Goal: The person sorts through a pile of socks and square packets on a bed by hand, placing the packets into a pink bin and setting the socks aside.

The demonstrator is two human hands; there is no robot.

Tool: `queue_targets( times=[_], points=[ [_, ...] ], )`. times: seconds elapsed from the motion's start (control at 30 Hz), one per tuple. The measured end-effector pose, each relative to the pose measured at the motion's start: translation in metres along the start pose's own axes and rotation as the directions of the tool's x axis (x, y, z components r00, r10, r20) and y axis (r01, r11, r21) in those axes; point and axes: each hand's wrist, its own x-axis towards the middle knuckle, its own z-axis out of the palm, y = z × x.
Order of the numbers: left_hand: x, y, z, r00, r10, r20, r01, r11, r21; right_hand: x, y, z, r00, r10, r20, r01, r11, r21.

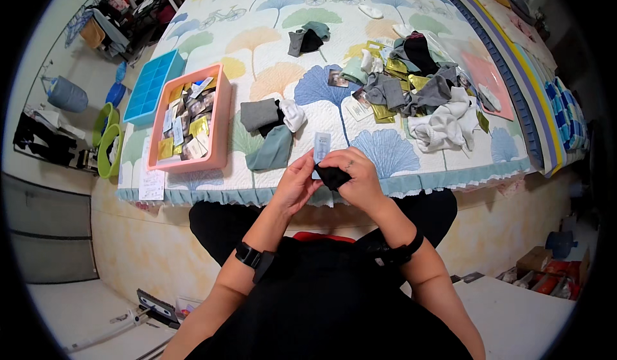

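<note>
Near the bed's front edge my left hand (pixel 298 182) holds a light blue sachet (pixel 322 144) by its side, its upper part standing out above the fingers. My right hand (pixel 355 176) grips a bunched black cloth, likely a sock (pixel 332 177), against the sachet's lower part. Just beyond my left hand lie a folded grey sock (pixel 259 115), a teal sock (pixel 271 149), a white one (pixel 292 115) and a partly covered black one. A pink bin (pixel 221 119) to the left holds many sachets in gold, blue and white.
Left of the pink bin is a blue divided tray (pixel 153 86), with a written paper sheet (pixel 151 182) at the bed's edge. A heap of grey and white socks (pixel 385 90) and gold sachets lies at the right, beside a pink board (pixel 487 85). Farther back is a smaller sock pile (pixel 308 39).
</note>
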Motion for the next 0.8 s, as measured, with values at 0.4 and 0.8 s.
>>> queue_targets(
  times=[0.4, 0.8],
  points=[
    [-0.009, 0.002, 0.019, 1.000, -0.013, 0.006, 0.012, 0.997, 0.077, 0.015, -0.008, -0.014, 0.998, -0.020, -0.060, 0.012, 0.992, -0.124],
    [-0.011, 0.001, 0.019, 0.996, -0.089, 0.022, 0.086, 0.989, 0.119, 0.017, -0.007, -0.027, 0.998, -0.013, -0.055, 0.005, 0.989, -0.148]
  ],
)
